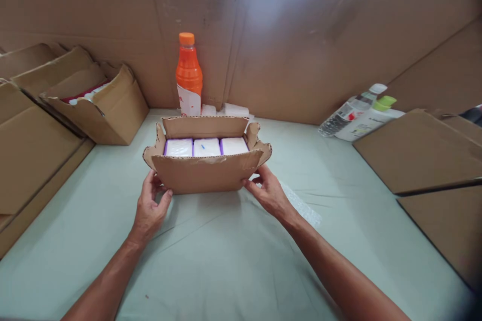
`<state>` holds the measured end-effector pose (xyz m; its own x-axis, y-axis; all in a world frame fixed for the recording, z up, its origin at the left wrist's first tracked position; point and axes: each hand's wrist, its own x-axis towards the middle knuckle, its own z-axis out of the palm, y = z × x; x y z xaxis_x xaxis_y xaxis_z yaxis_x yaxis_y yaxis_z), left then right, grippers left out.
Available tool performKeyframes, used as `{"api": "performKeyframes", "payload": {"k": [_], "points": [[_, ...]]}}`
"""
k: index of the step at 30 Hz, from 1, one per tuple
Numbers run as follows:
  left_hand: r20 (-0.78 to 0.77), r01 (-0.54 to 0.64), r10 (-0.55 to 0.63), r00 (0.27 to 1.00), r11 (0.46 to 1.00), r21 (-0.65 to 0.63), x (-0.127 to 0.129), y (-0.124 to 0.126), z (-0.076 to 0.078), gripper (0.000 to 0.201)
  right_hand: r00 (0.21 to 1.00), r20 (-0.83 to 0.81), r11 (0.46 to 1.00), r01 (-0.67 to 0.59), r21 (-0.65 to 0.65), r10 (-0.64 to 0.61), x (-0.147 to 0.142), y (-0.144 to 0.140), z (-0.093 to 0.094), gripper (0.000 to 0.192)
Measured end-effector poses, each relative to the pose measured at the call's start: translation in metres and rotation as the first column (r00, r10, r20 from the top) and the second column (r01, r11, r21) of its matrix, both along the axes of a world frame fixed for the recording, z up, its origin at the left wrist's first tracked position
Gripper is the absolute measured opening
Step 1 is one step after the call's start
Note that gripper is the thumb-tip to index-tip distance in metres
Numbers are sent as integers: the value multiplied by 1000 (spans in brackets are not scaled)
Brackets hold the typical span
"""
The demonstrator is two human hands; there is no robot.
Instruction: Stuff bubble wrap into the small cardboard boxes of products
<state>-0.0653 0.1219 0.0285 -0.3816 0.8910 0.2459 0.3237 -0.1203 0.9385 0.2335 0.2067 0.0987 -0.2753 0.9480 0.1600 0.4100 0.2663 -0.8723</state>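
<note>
We have both hands at the near corners of a small open cardboard box (205,173) that sits on the pale green table cover (233,261), a little far of the middle. Our left hand (150,205) cups the box's near left corner, thumb against the front wall and fingers curled round the side. Our right hand (268,191) presses its fingers to the near right corner, half open, thumb spread away. Whether the box is lifted or resting we cannot tell.

Inside the box lie three white packets (206,147) with purple edges, side by side in a row, filling its width.

Just behind the box, against the far cardboard wall, an orange bottle (189,75) stands upright. To the far right a clear bottle (350,109) and a white bottle with a green cap (371,116) lie on their sides, touching. On the left stands a larger open carton (109,108); flat cardboard sheets (417,153) lie on the right. A piece of bubble wrap (303,208) lies just beside our right wrist.
</note>
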Motion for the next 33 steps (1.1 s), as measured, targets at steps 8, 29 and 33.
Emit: {"api": "performKeyframes", "payload": {"k": [8, 29, 33], "points": [[54, -4, 4, 999, 1000, 5, 1, 5, 3, 68, 989, 151, 992, -10, 128, -9, 16, -3, -13, 44], [120, -161, 164, 979, 986, -29, -6, -2, 15, 72, 764, 615, 757, -515, 402, 193, 29, -127, -25, 29], [70, -138, 141, 987, 989, -50, -7, -16, 26, 65, 799, 545, 754, -516, 406, 253, 1, -122, -21, 26]]}}
